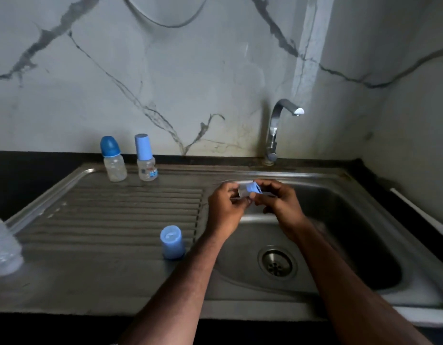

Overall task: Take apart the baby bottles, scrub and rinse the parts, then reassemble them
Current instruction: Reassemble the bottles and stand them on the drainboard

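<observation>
Over the left edge of the sink basin [339, 235], both my hands hold one small baby bottle [249, 191] lying sideways. My left hand [225, 207] grips its clear body. My right hand [280, 205] grips the light blue collar end. Its light blue cap [171, 242] stands by itself on the draining board [110, 215]. Two more capped bottles stand upright at the back of the board: one with a dark blue domed cap [112, 161] and one with a tall light blue cap [145, 158].
A chrome tap [275, 130] rises behind the basin, its spout turned right, with no water running. The drain [277, 262] is open in the basin floor. A blurred bottle brush head [3, 247] lies at the left edge. A white handle [419, 210] lies on the right counter.
</observation>
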The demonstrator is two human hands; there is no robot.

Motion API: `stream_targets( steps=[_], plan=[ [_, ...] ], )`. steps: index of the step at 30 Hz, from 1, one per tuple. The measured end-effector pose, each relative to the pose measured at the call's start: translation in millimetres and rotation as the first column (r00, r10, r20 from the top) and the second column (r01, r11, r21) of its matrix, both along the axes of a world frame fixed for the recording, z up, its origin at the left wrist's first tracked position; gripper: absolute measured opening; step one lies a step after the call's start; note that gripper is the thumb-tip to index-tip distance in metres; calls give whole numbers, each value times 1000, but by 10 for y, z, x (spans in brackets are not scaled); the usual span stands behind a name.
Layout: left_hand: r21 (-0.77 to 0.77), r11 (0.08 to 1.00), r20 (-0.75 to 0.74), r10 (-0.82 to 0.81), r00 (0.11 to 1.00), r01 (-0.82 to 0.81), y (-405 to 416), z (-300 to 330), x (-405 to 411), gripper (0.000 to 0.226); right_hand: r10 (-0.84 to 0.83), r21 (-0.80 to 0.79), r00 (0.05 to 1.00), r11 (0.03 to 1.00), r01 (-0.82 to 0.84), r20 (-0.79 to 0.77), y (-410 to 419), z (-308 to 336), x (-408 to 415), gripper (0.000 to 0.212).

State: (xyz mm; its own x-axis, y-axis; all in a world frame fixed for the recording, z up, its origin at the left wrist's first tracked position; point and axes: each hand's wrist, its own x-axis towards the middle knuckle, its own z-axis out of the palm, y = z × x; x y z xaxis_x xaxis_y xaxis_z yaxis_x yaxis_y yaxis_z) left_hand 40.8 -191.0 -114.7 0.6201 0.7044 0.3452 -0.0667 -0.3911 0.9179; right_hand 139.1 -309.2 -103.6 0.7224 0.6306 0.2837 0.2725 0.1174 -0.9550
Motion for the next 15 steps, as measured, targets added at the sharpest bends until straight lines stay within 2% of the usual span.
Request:
stream_targets(
  steps=[3, 4, 7, 8, 10, 15],
  plan=[
    [-38, 994, 18, -100, 995, 100, 1, -1, -17, 14, 13, -3, 1000, 1000, -13, -7, 28, -16, 10, 33],
    [-77, 985, 42, -151, 988, 154, -12, 25, -25, 11, 16, -3, 1000, 1000, -16, 4, 32, -27, 15, 34],
    [-325, 894, 135, -279, 951, 309, -83, 101, -51, 40, -41, 9, 997, 999, 40, 65, 42, -58, 14, 40],
    [-389, 858, 151, -299, 942, 335, -116, 117, -70, 42, -64, -5, 992, 998, 65, 111, 48, -60, 6, 42],
    [-443, 828, 149, -310, 939, 344, -139, 96, -77, 34, -101, -45, 969, 993, 114, 226, 66, -61, -24, 43],
    [-470, 827, 117, -287, 951, 307, -157, 72, -110, 25, -198, -52, 888, 969, 241, 416, 89, -67, -108, 50]
  ],
)
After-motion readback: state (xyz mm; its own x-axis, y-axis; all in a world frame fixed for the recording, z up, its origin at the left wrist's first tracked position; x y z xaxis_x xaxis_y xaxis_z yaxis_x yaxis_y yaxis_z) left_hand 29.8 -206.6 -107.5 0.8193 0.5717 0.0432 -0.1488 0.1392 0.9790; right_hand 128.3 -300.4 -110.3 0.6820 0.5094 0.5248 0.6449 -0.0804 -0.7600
